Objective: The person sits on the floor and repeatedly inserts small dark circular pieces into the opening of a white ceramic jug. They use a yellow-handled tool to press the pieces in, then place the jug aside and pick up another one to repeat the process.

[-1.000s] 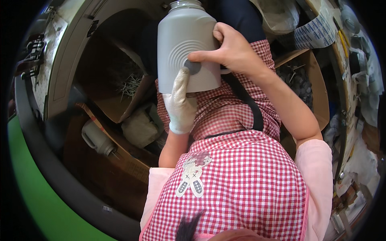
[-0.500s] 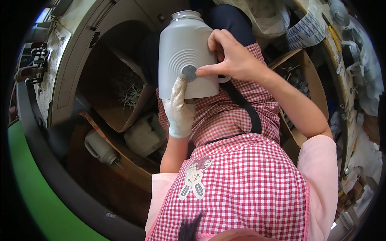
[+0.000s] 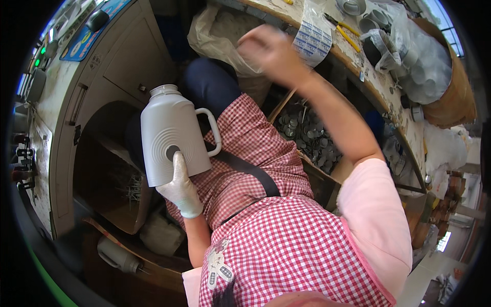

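Observation:
My left hand [image 3: 181, 189], in a white glove, holds a light grey jug [image 3: 169, 120] by its lower end. The jug stands roughly upright over my lap, its neck away from me and its handle to the right. A dark round disc [image 3: 171, 150] sits at the centre of the rings on the jug's side, with my left thumb at its edge. My bare right hand [image 3: 273, 53] is raised off the jug, just left of a hanging sheet of blue-and-white labels [image 3: 313, 42]. Motion smears its fingers, so whether it holds anything is unclear.
Several flat grey discs [image 3: 309, 135] fill a cardboard box under the right-hand bench [image 3: 388, 100]. Yellow-handled pliers [image 3: 348, 37] lie on that bench. A clear plastic bag [image 3: 217, 33] stands ahead. Low on the left, another grey jug [image 3: 116, 255] lies on its side.
My right hand has left the disc and jug and moved up toward the label sheet. My left hand still holds the jug. The whole view has swung to the right.

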The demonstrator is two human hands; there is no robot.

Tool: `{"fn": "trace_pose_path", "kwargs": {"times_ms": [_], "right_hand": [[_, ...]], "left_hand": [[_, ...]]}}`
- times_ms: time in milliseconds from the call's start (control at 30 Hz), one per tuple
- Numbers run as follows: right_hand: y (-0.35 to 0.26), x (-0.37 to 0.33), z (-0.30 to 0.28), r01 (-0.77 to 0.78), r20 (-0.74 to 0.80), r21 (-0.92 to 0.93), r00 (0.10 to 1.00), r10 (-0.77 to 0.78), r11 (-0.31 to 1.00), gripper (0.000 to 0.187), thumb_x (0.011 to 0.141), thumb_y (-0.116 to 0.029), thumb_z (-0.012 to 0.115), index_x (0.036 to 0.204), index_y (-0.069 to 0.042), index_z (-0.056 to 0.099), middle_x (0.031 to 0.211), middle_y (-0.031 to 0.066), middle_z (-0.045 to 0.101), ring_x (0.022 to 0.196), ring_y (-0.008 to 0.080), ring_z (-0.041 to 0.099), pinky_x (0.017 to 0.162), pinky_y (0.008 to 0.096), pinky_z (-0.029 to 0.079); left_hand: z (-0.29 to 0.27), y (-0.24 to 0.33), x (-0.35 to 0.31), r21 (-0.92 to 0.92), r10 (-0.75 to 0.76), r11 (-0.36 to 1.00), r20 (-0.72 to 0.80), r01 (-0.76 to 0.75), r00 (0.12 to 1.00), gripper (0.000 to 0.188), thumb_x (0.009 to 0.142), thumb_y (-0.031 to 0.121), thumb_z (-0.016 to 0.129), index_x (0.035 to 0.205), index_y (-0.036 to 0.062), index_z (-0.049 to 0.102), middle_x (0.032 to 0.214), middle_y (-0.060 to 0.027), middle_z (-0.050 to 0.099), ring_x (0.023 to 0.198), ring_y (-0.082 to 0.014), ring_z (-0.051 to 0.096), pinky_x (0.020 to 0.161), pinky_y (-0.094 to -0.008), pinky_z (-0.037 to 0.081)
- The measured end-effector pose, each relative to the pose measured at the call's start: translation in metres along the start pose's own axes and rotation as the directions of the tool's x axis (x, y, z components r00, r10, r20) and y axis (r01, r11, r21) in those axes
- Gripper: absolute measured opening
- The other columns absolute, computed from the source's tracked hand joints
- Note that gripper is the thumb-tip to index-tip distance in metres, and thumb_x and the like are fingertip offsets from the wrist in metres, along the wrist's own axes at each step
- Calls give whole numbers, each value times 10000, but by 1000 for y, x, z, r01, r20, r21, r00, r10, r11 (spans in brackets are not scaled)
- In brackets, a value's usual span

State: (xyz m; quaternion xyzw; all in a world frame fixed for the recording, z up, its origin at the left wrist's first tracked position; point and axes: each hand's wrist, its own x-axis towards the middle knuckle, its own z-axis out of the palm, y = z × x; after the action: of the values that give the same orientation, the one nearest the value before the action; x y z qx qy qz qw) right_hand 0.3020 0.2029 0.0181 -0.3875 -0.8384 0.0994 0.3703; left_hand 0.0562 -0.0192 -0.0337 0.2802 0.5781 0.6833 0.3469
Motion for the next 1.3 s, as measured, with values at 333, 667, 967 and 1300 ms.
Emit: {"fn": "trace_pose_path", "kwargs": {"times_ms": [333, 667, 967, 1300], "right_hand": [[342, 113, -46, -89, 12, -637, 992, 126, 766, 273, 940, -242, 616, 1051, -18, 724, 847, 180, 713, 738, 300, 690, 686, 403, 540], [125, 169, 11, -606, 326, 508, 793, 515, 612, 208, 1042, -193, 522, 916, -28, 536, 735, 104, 571, 553, 222, 567, 449, 322, 504], [-150, -15, 46, -88, 532, 542, 806, -260, 836, 475, 985, 36, 598, 1446, -75, 606, 869, 79, 672, 708, 172, 648, 638, 308, 552], [-166, -38, 47, 107, 523, 227, 825, -214, 968, 670, 862, 97, 629, 1482, -154, 584, 823, 117, 618, 667, 246, 629, 621, 341, 550]], "left_hand": [[-19, 42, 14, -351, -505, 792, 85, 500, 859, 483, 1033, 239, 627, 1430, -17, 527, 1359, -124, 616, 1245, -205, 618, 1049, -387, 519], [-53, 57, 6, -232, -331, 908, 118, 350, 936, 307, 1006, 79, 613, 1299, -10, 590, 1216, -150, 678, 967, -173, 689, 791, -278, 575], [-21, 73, 7, -331, -430, 835, 107, 440, 896, 355, 1004, 191, 636, 1268, -47, 636, 1024, -81, 739, 854, -105, 698, 704, -212, 521], [-24, 58, 4, -365, -345, 851, 153, 378, 926, 359, 1057, 168, 570, 1319, -78, 562, 1125, -164, 716, 893, -188, 761, 778, -299, 654]]}}
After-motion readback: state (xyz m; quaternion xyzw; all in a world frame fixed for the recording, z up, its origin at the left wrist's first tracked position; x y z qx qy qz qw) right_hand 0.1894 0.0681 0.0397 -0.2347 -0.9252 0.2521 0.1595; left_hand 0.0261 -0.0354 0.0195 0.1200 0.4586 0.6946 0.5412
